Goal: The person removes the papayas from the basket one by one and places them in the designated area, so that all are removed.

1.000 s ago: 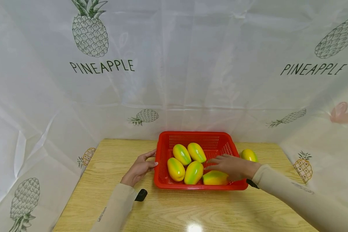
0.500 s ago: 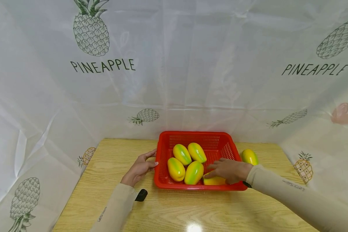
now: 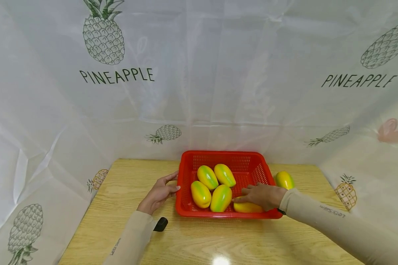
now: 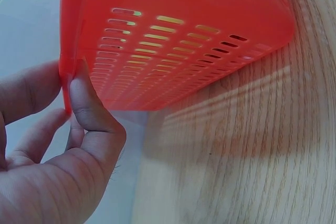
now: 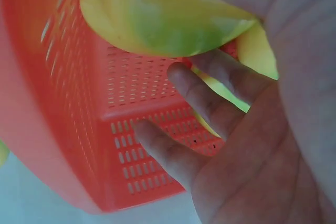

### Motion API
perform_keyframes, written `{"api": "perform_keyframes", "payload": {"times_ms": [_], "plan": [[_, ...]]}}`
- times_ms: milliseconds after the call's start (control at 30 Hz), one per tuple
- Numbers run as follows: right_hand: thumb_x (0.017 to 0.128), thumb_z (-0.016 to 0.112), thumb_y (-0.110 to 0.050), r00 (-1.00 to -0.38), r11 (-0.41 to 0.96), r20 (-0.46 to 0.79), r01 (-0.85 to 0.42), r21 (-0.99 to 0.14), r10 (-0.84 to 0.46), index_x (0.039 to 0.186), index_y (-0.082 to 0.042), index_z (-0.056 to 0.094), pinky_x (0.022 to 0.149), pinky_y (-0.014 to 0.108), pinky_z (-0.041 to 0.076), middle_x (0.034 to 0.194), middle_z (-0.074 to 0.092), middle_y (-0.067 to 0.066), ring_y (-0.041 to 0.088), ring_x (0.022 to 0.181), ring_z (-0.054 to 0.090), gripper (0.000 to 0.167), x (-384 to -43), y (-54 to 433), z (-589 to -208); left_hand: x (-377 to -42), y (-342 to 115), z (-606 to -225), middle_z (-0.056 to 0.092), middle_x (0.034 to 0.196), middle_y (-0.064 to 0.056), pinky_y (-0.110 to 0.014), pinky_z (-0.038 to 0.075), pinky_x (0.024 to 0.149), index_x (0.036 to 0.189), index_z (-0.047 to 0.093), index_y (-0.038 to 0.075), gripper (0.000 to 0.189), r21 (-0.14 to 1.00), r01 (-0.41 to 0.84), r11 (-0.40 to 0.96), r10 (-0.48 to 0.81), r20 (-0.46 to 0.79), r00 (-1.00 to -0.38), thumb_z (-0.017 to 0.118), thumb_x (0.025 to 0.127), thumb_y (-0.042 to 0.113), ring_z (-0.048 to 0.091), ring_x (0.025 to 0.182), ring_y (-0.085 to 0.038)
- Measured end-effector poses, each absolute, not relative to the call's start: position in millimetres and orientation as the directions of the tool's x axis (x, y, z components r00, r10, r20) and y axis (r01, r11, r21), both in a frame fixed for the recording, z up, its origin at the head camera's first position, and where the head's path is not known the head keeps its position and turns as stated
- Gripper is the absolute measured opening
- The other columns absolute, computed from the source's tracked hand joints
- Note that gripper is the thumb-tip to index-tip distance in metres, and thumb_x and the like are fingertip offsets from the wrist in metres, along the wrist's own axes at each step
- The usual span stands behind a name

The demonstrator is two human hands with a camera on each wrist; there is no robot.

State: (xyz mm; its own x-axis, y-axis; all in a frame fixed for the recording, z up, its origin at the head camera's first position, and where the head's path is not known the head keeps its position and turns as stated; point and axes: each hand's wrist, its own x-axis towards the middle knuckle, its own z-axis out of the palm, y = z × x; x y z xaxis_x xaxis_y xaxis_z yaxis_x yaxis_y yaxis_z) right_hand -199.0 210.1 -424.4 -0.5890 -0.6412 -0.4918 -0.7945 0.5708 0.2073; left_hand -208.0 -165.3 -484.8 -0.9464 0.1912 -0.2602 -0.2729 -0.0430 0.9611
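Observation:
A red plastic basket point(image 3: 230, 214) with slotted walls holds several yellow-green mangoes point(image 3: 221, 198). My left hand point(image 3: 160, 191) pinches the basket's left rim, thumb outside and fingers over the edge in the left wrist view. Inside the front right corner, my right hand point(image 3: 260, 195) grips a mango point(image 3: 248, 207) lying yellow side up. Seen from the right wrist, this mango point(image 5: 168, 22) sits between the thumb and the index finger, while the other fingers point(image 5: 173, 150) spread over the basket floor.
Another mango point(image 3: 284, 180) lies on the wooden table point(image 3: 192, 239) just outside the basket's right wall. A white sheet printed with pineapples point(image 3: 232, 92) hangs behind and at both sides. A black wrist-camera part point(image 3: 160, 224) shows beside the left sleeve.
My right hand has shifted slightly right and down onto the front right mango. That mango has rolled from green side to yellow side up. The left hand stays at the rim.

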Motion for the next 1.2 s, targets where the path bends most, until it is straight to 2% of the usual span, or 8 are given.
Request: {"api": "perform_keyframes", "payload": {"times_ms": [200, 300, 433, 600, 733, 933, 1200], "plan": [[0.082, 0.09, -0.008, -0.592, 0.49, -0.464, -0.806, 0.332, -0.659, 0.159, -0.043, 0.045, 0.099, 0.048, 0.058, 0.142, 0.06, 0.001, 0.024, 0.125, 0.064, 0.096, -196, 212, -428, -208, -164, -484, 0.043, 0.148, -0.021, -0.022, 0.055, 0.072, 0.163, 0.041, 0.006, 0.068, 0.961, -0.273, -0.037, 0.192, -0.261, -0.946, 0.061, 0.1, -0.01, 0.06, 0.083, -0.014], [0.084, 0.088, -0.011, -0.596, 0.449, -0.449, -0.8, 0.398, -0.666, 0.161, -0.039, 0.043, 0.104, 0.047, 0.056, 0.151, 0.058, -0.002, 0.023, 0.132, 0.062, 0.093, -195, 213, -430, -208, -164, -484, 0.043, 0.149, -0.021, -0.022, 0.054, 0.072, 0.163, 0.04, 0.007, 0.068, 0.961, -0.273, -0.038, 0.192, -0.261, -0.946, 0.06, 0.1, -0.01, 0.059, 0.082, -0.013], [0.086, 0.087, -0.02, -0.569, 0.332, -0.439, -0.796, 0.507, -0.695, 0.161, -0.036, 0.042, 0.107, 0.043, 0.053, 0.16, 0.049, -0.009, 0.019, 0.139, 0.057, 0.089, -195, 214, -433, -208, -164, -484, 0.043, 0.148, -0.021, -0.022, 0.054, 0.072, 0.163, 0.041, 0.007, 0.068, 0.96, -0.276, -0.036, 0.185, -0.265, -0.946, 0.06, 0.1, -0.01, 0.059, 0.081, -0.014], [0.084, 0.089, -0.031, -0.521, 0.213, -0.418, -0.779, 0.59, -0.744, 0.161, -0.042, 0.039, 0.105, 0.037, 0.054, 0.159, 0.048, -0.014, 0.014, 0.135, 0.058, 0.092, -196, 214, -438, -208, -165, -484, 0.043, 0.147, -0.021, -0.021, 0.055, 0.071, 0.163, 0.041, 0.007, 0.068, 0.961, -0.276, -0.034, 0.185, -0.265, -0.946, 0.06, 0.1, -0.01, 0.059, 0.08, -0.013], [0.083, 0.09, -0.033, -0.513, 0.199, -0.424, -0.78, 0.594, -0.746, 0.159, -0.042, 0.04, 0.105, 0.036, 0.053, 0.159, 0.048, -0.014, 0.013, 0.136, 0.056, 0.092, -196, 213, -439, -208, -165, -485, 0.044, 0.146, -0.021, -0.021, 0.055, 0.07, 0.163, 0.04, 0.006, 0.068, 0.961, -0.273, -0.038, 0.189, -0.262, -0.947, 0.06, 0.1, -0.01, 0.059, 0.079, -0.013], [0.081, 0.091, -0.038, -0.522, 0.229, -0.444, -0.796, 0.561, -0.728, 0.159, -0.035, 0.041, 0.111, 0.037, 0.049, 0.161, 0.045, -0.013, 0.015, 0.14, 0.052, 0.093, -200, 214, -440, -208, -164, -485, 0.044, 0.146, -0.021, -0.021, 0.056, 0.072, 0.163, 0.041, 0.006, 0.068, 0.96, -0.276, -0.046, 0.18, -0.264, -0.948, 0.06, 0.1, -0.011, 0.06, 0.08, -0.013], [0.074, 0.097, -0.024, -0.572, 0.478, -0.377, -0.819, 0.318, -0.729, 0.162, -0.023, 0.041, 0.114, 0.046, 0.047, 0.159, 0.049, -0.003, 0.024, 0.138, 0.051, 0.105, -204, 224, -426, -208, -165, -486, 0.043, 0.145, -0.019, -0.022, 0.056, 0.074, 0.164, 0.04, 0.007, 0.068, 0.959, -0.28, -0.05, 0.21, -0.264, -0.941, 0.058, 0.101, -0.009, 0.06, 0.082, -0.015]]}}
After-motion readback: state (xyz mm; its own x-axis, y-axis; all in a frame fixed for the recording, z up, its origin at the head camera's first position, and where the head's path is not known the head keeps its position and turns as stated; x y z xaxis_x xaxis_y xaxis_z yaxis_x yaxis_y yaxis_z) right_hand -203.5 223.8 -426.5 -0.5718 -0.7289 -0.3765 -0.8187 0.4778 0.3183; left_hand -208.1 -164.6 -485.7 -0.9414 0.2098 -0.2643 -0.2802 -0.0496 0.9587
